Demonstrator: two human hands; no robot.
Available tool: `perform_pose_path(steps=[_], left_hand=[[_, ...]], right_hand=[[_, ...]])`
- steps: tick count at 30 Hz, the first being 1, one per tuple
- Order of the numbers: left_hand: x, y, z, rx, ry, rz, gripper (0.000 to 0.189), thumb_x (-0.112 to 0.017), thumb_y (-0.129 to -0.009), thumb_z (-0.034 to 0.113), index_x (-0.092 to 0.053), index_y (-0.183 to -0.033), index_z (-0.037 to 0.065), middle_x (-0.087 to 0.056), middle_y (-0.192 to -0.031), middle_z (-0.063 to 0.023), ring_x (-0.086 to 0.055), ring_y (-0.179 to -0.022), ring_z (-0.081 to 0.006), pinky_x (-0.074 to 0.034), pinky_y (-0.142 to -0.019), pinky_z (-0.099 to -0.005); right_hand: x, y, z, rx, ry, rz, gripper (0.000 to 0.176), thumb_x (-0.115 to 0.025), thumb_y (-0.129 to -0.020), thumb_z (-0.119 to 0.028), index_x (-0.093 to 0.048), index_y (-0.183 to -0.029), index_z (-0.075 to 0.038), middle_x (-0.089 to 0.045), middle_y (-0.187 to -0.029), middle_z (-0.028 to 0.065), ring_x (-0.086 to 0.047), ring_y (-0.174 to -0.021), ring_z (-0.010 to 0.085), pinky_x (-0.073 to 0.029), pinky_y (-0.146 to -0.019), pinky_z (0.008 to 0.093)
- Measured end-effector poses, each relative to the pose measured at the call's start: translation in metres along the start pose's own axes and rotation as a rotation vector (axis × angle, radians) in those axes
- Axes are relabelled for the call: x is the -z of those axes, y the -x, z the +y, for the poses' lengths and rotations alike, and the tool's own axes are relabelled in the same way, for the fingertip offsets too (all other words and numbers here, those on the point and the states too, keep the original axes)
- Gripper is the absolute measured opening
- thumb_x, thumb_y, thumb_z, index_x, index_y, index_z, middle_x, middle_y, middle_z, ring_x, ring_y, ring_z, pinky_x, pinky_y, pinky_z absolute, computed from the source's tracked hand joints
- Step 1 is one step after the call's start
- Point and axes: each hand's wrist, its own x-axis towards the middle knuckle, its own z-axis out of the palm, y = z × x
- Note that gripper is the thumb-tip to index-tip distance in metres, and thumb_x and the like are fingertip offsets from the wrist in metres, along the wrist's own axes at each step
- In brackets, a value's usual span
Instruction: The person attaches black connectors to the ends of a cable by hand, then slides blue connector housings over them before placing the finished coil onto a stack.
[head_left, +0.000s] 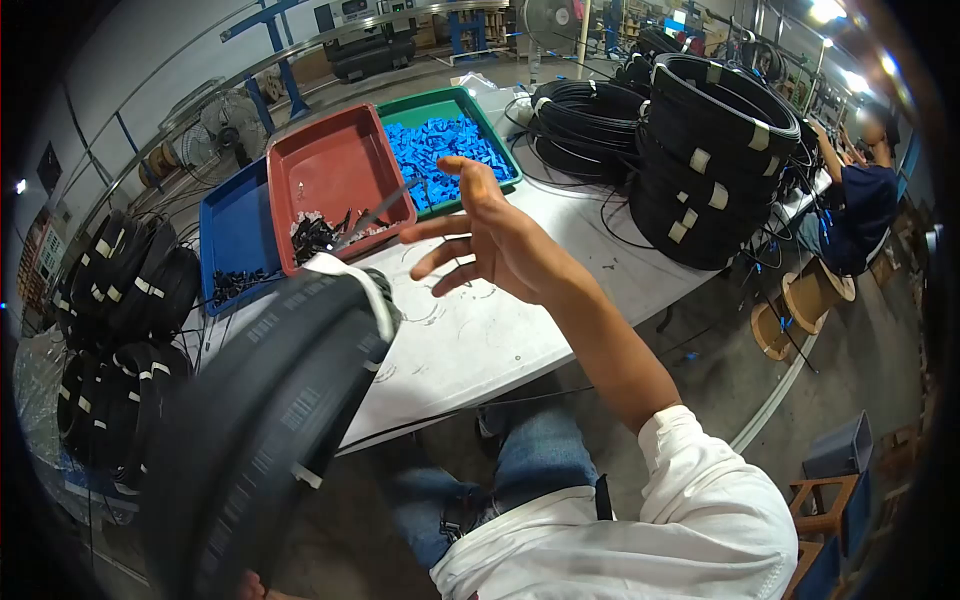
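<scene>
Person in a white shirt (pixel 620 550) is handling a black coil (pixel 265 420) at the table. Coil is filling the lower left of the frame, blurring, tilting over the table's near edge. White tie (pixel 365 285) is wrapping its upper end; another tie (pixel 308 476) is showing lower down.

Left hand (pixel 254 587) is only just peeking in at the bottom edge, by the coil's lower end. Can't tell how its fingers are set, mostly out of frame.

Right hand (pixel 485 235) is hanging mid-frame over the table (pixel 480 345), fingers spread wide, gripping nothing I can see, near the coil's upper end but apart from it. Thin grey strip (pixel 380 213) is slanting between coil and hand, blurred, can't tell what it is.

Behind that, upper left of centre, three trays are sitting side by side: blue tray (pixel 240 225) with black bits, red tray (pixel 325 165) with black and pale bits at its near end, green tray (pixel 424 105) holding blue parts (pixel 450 150).

More coils (pixel 130 280) are piling up at the left. Tall stack (pixel 705 165) is standing upper right on the table, loose cable (pixel 585 125) lying just beside it.

Farther off, a co-worker (pixel 862 205) is working at the right edge; a fan (pixel 230 122) is standing upper left.
</scene>
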Motion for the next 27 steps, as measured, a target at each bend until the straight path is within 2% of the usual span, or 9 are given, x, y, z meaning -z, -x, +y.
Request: perform_pose_path(steps=[7,10,17,19,20,22,23,25,27], left_hand=[[0.022,-0.003,-0.01,-0.225,0.027,-0.017,0.067,-0.064,-0.08,-0.007,-0.031,-0.125,0.029,-0.051,-0.069,-0.0092,-0.046,-0.049,-0.0188,-0.038,-0.042,-0.0311],[0.04,-0.004,-0.006,-0.309,0.021,-0.05,0.064,-0.065,-0.081,-0.006,-0.031,-0.124,0.028,-0.051,-0.068,-0.0091,-0.046,-0.049,-0.0189,-0.038,-0.042,-0.0313],[0.073,0.001,0.014,-0.483,0.025,-0.075,0.059,-0.066,-0.082,-0.001,-0.033,-0.122,0.027,-0.051,-0.065,-0.0087,-0.047,-0.048,-0.019,-0.038,-0.041,-0.0316],[0.069,0.003,0.021,-0.532,-0.071,-0.418,0.041,-0.062,-0.089,0.01,-0.037,-0.121,0.019,-0.053,-0.064,-0.0114,-0.049,-0.049,-0.0206,-0.04,-0.04,-0.0334],[0.05,0.011,0.015,-0.713,-0.173,-0.313,0.037,-0.061,-0.089,0.012,-0.039,-0.119,0.009,-0.054,-0.066,-0.0143,-0.049,-0.048,-0.0223,-0.042,-0.042,-0.0352],[0.038,0.004,0.053,-0.342,-0.176,-0.779,0.044,-0.066,-0.082,-0.002,-0.04,-0.117,0.003,-0.059,-0.074,-0.0203,-0.05,-0.049,-0.0241,-0.042,-0.044,-0.0381],[0.046,0.01,0.026,-0.525,-0.014,-0.888,0.046,-0.063,-0.086,-0.003,-0.039,-0.125,0.0,-0.059,-0.073,-0.0198,-0.053,-0.054,-0.0267,-0.045,-0.051,-0.0433],[0.068,0.026,-0.006,-0.687,-0.181,-1.079,0.069,-0.066,-0.087,0.005,-0.025,-0.142,-0.004,-0.058,-0.105,-0.0289,-0.062,-0.089,-0.0388,-0.049,-0.08,-0.0551],[0.02,0.024,0.008,-0.563,-0.351,-0.919,0.084,-0.064,-0.077,-0.012,-0.03,-0.144,0.026,-0.055,-0.092,-0.0089,-0.046,-0.054,-0.018,-0.042,-0.054,-0.0347]], right_hand=[[-0.016,-0.038,-0.008,0.0,-0.399,-0.044,0.065,-0.037,-0.104,-0.054,-0.011,-0.151,-0.017,-0.066,-0.11,0.0222,-0.072,-0.085,0.0307,-0.059,-0.075,0.0489],[-0.036,-0.037,-0.015,-0.093,-0.454,-0.142,0.056,-0.049,-0.105,-0.025,-0.014,-0.149,-0.021,-0.066,-0.105,0.0167,-0.071,-0.08,0.0257,-0.058,-0.07,0.0431],[-0.048,-0.004,-0.013,0.057,-0.406,-0.019,0.067,-0.057,-0.1,-0.01,-0.013,-0.149,-0.023,-0.053,-0.104,0.0143,-0.059,-0.067,0.0121,-0.051,-0.057,0.0284],[-0.036,0.003,-0.011,0.05,-0.353,0.137,0.077,-0.066,-0.095,-0.008,-0.014,-0.149,-0.027,-0.051,-0.101,0.0109,-0.05,-0.057,0.009,-0.045,-0.052,0.0282],[-0.023,0.006,-0.009,0.014,-0.293,0.194,0.079,-0.067,-0.094,-0.007,-0.014,-0.149,-0.028,-0.052,-0.1,0.0103,-0.05,-0.056,0.0086,-0.044,-0.051,0.028],[0.005,0.013,-0.005,-0.024,-0.133,0.362,0.083,-0.068,-0.091,-0.005,-0.013,-0.149,-0.026,-0.056,-0.097,0.0098,-0.049,-0.055,0.0083,-0.041,-0.05,0.0274],[0.018,0.017,-0.004,-0.02,-0.031,0.476,0.084,-0.069,-0.09,-0.004,-0.013,-0.15,-0.024,-0.058,-0.096,0.0098,-0.049,-0.055,0.0085,-0.04,-0.049,0.0269],[0.05,0.023,0.007,-0.002,-0.028,0.665,0.083,-0.069,-0.09,-0.006,-0.012,-0.149,-0.017,-0.061,-0.097,0.0126,-0.048,-0.054,0.0103,-0.038,-0.048,0.0262],[0.081,0.035,0.016,0.007,-0.052,0.76,0.076,-0.068,-0.093,-0.011,-0.015,-0.148,-0.012,-0.062,-0.094,0.0129,-0.048,-0.053,0.0124,-0.037,-0.047,0.0262]])
